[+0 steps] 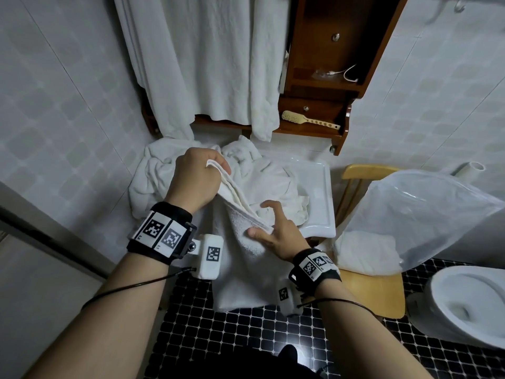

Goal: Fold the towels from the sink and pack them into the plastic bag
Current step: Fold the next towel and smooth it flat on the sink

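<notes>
Crumpled white terry towels [153,173] heap over the sink [322,214] so that only its glossy right rim and front corner show, and the basin itself is hidden beneath them. To the right, a translucent, crinkled plastic bag [426,214] lies on a wooden chair [366,291], cut off by the picture's edge, with a folded towel [366,253] blurred behind its film. In front of the sink hangs a doubled white towel [246,263], its upper edge clenched in the left hand [196,179], while the right hand [278,231] pinches the fold lower down, fingers spread, its thumb tip hidden by cloth.
</notes>
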Action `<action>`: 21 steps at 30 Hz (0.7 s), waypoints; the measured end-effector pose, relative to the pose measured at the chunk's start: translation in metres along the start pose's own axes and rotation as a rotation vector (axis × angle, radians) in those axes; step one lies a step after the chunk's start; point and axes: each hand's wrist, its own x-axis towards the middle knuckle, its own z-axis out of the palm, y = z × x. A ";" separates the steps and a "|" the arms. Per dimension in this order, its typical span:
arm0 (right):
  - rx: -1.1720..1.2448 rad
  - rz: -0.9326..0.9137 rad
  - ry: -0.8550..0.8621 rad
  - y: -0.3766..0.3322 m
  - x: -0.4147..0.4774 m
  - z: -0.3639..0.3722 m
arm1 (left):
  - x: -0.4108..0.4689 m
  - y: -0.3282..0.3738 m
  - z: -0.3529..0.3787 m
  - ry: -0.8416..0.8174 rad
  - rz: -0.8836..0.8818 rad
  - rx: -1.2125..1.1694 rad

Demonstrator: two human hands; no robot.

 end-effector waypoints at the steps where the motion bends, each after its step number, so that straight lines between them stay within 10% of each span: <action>1: -0.016 -0.020 -0.012 0.000 0.003 0.001 | 0.000 0.001 -0.001 0.006 -0.005 -0.001; 9: -0.127 -0.177 0.022 0.002 0.012 0.010 | 0.004 -0.005 -0.006 0.047 0.059 0.006; 16: -0.283 -0.084 0.427 -0.006 0.020 -0.018 | 0.009 -0.025 -0.009 0.004 0.119 0.054; 21: -0.013 -0.093 0.410 -0.005 0.025 -0.032 | 0.015 -0.034 -0.002 -0.003 0.043 0.106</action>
